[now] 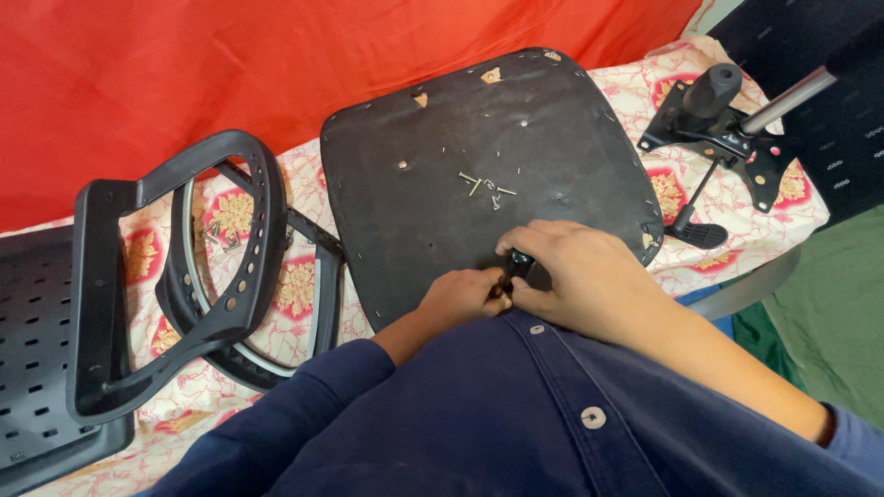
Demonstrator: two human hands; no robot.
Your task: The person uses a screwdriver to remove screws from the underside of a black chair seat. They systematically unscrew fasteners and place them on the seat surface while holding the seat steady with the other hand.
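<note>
Both hands meet at the near edge of the dark brown, roughly square chair seat pan (479,175), which lies underside up on the red-and-cream floral cloth (295,285). The right hand (575,276) is curled, with its fingers closed around a small black knob-like part (521,263) standing on that near edge. The left hand (460,296) is closed into a loose fist immediately beside the right hand, its fingertips touching the same small part; what else it grips, if anything, cannot be told. The dark blue buttoned sleeves (516,405) of both arms cover the lower foreground.

Positions relative to the seat pan:
- At its centre, just beyond the hands, lies a small cluster of loose silver screws (485,187).
- To its left, touching its left edge, rests the black plastic armrest loop frame (175,276), with a second curved frame and a grey rim beneath it.
- Further left, at the picture edge, lies a black perforated plastic panel (32,340).
- To its right, well apart from the hands, lies the black metal tilt mechanism plate (723,129) with an upright black cylinder, a chrome rod and a black paddle lever (695,230).
- Behind it hangs a plain red fabric backdrop (230,64).
</note>
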